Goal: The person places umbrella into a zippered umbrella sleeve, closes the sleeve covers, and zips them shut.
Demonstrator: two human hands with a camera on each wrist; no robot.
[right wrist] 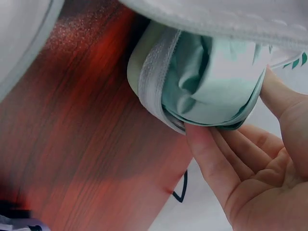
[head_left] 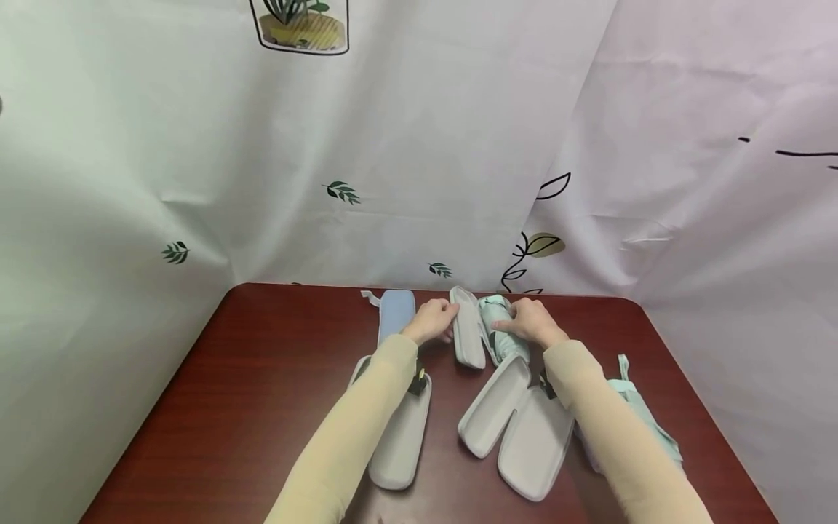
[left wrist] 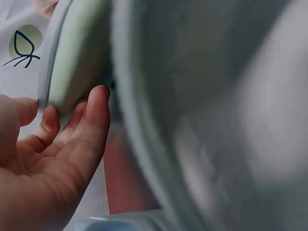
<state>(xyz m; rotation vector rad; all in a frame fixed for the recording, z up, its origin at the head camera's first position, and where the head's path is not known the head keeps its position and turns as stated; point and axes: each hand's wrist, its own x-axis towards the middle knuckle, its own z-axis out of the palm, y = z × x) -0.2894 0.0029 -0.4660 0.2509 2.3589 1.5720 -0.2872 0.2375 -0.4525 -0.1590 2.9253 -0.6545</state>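
Toward the back of the table, an open zip case [head_left: 468, 331] has a pale inside and a light green outside. My left hand [head_left: 433, 320] holds the edge of its left half; in the left wrist view the thumb and fingers [left wrist: 98, 103] are at its end. In the other half lies a folded mint-green umbrella [head_left: 500, 327]. My right hand [head_left: 533, 320] grips it from the right, thumb on one side and fingers [right wrist: 207, 149] on the other. The right wrist view shows the umbrella's shiny cloth inside the zip rim.
Nearer stands another open pale case [head_left: 537, 444], partly under the right forearm. A further pale case [head_left: 401, 444] lies under the left forearm. A blue case [head_left: 396, 314] with a strap is at the back left, mint-green cloth [head_left: 644, 418] with a loop at the right.
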